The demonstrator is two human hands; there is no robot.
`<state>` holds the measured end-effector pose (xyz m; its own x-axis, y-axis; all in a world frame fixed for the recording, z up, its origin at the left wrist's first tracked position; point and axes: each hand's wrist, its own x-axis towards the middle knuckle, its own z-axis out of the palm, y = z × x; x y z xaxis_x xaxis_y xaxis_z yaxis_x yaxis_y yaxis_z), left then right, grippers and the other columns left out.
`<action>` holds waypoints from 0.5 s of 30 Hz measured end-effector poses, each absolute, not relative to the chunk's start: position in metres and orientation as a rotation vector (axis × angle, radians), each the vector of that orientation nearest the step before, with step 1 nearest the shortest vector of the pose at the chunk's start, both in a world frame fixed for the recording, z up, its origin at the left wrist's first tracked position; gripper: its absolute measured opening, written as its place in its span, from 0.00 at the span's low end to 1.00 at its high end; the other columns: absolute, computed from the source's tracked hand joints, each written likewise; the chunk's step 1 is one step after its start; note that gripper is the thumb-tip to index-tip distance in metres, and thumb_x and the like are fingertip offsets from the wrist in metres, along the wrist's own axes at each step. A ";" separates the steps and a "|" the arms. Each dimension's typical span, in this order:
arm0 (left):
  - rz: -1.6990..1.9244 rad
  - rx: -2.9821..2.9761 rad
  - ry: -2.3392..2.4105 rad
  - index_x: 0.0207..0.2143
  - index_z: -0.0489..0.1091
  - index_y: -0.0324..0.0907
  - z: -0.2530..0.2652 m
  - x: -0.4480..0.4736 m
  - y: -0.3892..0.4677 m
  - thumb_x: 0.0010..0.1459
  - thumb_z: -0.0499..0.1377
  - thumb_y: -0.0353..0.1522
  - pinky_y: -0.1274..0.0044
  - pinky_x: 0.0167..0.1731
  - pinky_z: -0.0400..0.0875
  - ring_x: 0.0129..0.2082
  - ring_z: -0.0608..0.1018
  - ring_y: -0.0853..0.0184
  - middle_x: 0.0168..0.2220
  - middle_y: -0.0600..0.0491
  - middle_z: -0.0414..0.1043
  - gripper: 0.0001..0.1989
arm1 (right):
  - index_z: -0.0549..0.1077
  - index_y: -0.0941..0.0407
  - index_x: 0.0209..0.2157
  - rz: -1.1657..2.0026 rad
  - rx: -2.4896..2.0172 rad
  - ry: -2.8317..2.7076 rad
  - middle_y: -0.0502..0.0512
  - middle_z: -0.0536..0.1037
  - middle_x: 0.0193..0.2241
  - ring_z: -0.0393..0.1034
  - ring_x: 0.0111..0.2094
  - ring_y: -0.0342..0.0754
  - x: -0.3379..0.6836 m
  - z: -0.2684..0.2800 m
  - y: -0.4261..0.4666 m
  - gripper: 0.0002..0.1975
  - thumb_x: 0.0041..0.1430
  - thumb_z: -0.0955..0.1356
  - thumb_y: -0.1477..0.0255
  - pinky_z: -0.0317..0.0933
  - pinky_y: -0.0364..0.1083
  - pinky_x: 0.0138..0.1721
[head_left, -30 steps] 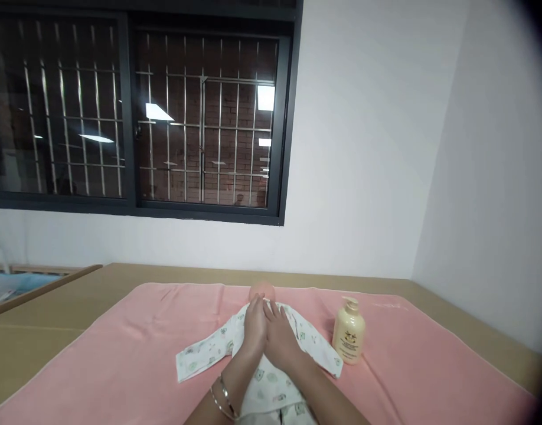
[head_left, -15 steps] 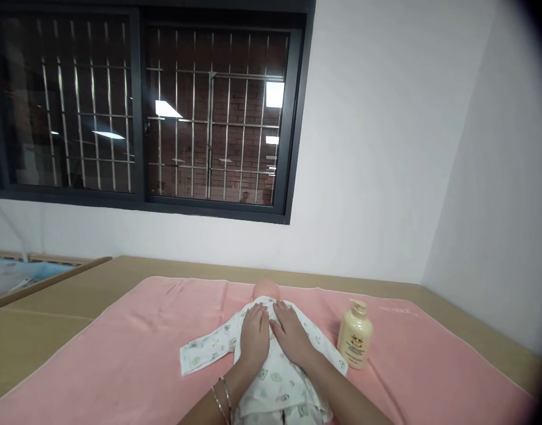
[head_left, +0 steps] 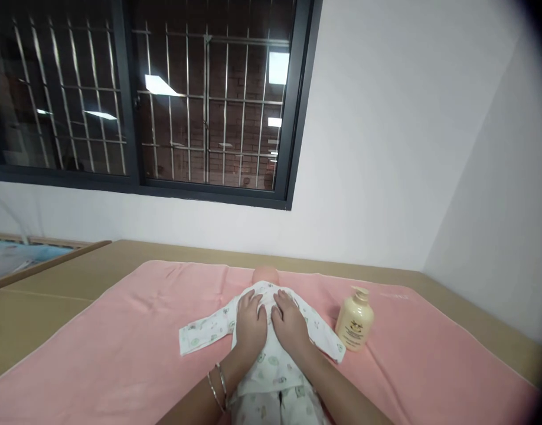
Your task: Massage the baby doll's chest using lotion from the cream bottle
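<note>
A baby doll [head_left: 273, 369] lies on a pink mat [head_left: 133, 354], dressed in a white top and trousers with a small green and grey print. Its bald, rounded head [head_left: 265, 274] points away from me; no face shows. My left hand [head_left: 252, 324] rests on the left of the upper torso, fingers slightly bent and a little apart. On the other side, my right hand [head_left: 291, 323] lies on the top in the same way, thumbs near each other at the middle. Neither hand grips anything visible. The sleeves stretch out to both sides.
A cream pump bottle [head_left: 355, 321] stands on the mat, right of the doll's sleeve. Beneath the mat is a tan tabletop [head_left: 45, 301]. A white wall [head_left: 363, 147] and a dark-framed, barred window [head_left: 209, 118] stand behind. Blue material [head_left: 27, 254] lies at far left.
The view has tilted down, so everything except the hands' wrists sits higher in the picture. My fingers are more bent and spread on the doll's top. The bottle stays in place.
</note>
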<state>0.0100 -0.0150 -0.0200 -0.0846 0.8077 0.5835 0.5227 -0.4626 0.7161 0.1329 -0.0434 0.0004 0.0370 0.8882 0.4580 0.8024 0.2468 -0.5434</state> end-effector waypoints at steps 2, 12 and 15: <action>1.553 1.963 1.569 0.46 0.71 0.40 -0.020 0.010 -0.015 0.58 0.51 0.32 0.59 0.57 0.62 0.55 0.68 0.54 0.51 0.43 0.67 0.16 | 0.63 0.64 0.60 0.127 -1.620 -1.796 0.64 0.60 0.62 0.50 0.64 0.54 0.135 0.002 -0.040 0.27 0.63 0.57 0.68 0.42 0.54 0.65; 1.346 2.314 1.520 0.51 0.69 0.40 -0.015 0.010 -0.018 0.61 0.47 0.30 0.59 0.60 0.56 0.57 0.66 0.55 0.54 0.45 0.68 0.19 | 0.56 0.65 0.63 0.017 -1.699 -2.043 0.66 0.54 0.64 0.44 0.66 0.57 0.134 0.012 -0.047 0.26 0.68 0.53 0.69 0.37 0.57 0.64; 1.387 2.300 1.535 0.46 0.72 0.42 -0.013 0.009 -0.025 0.60 0.46 0.29 0.61 0.55 0.61 0.51 0.70 0.57 0.48 0.46 0.72 0.18 | 0.58 0.69 0.62 -0.088 -1.739 -2.048 0.71 0.60 0.61 0.48 0.64 0.59 0.123 0.012 -0.063 0.26 0.66 0.55 0.71 0.40 0.56 0.63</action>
